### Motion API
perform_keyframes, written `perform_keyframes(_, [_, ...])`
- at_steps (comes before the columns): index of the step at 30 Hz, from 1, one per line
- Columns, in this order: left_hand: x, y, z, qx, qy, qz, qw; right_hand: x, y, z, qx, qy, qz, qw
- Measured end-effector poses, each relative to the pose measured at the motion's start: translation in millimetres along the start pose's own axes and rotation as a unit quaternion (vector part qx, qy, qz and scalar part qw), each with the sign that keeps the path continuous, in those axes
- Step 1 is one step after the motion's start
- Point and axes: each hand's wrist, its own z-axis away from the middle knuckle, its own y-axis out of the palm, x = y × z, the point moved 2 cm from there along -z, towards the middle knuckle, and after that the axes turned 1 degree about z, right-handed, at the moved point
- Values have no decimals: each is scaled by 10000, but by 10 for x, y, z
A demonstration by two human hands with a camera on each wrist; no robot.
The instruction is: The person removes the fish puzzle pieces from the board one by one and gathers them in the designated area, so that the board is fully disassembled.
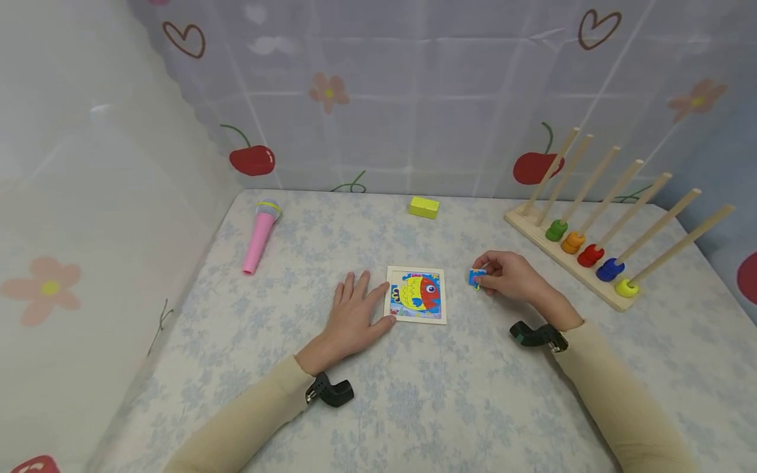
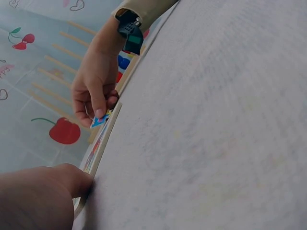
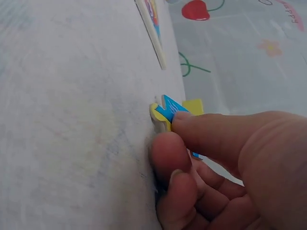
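Against the left edge of the fish puzzle (image 1: 416, 294), the left hand (image 1: 351, 322) rests spread. Off its right side, the right hand (image 1: 510, 274) pinches a blue piece (image 1: 474, 278).

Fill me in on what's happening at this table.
A person is handling a fish puzzle with both hands. The left hand lies spread on the table, its thumb and index finger at the puzzle's left side. The right hand pinches a blue piece, apart from the puzzle on its right. Neither hand touches the microphone, the yellow block or the peg rack.
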Motion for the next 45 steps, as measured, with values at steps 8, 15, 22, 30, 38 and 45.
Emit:
perform_keyframes(8, [-15,-10,7,40,-14,-1,10000,17,16,7,-407,-244,1139,9924])
perform_keyframes(15, [-9,-3,11,-50,66,32,10000,-8,29,-12,-469,-359,1267,9902])
perform_keyframes(22, [-2,5,2,-32,10,4,10000,-17,29,-7,-539,-445,1290,9892])
perform_keyframes(30, [-19,-13,9,1,3,10,10000,-35,40,7,-578,-584,1198,9894])
perform_keyframes(38, [-17,-11,13,-26,65,26,10000,-18,19,9,-486,-534,1224,9899])
perform_keyframes(45, [-13,-10,13,-17,73,9,10000,-28,15,6,-441,-513,1172,9908])
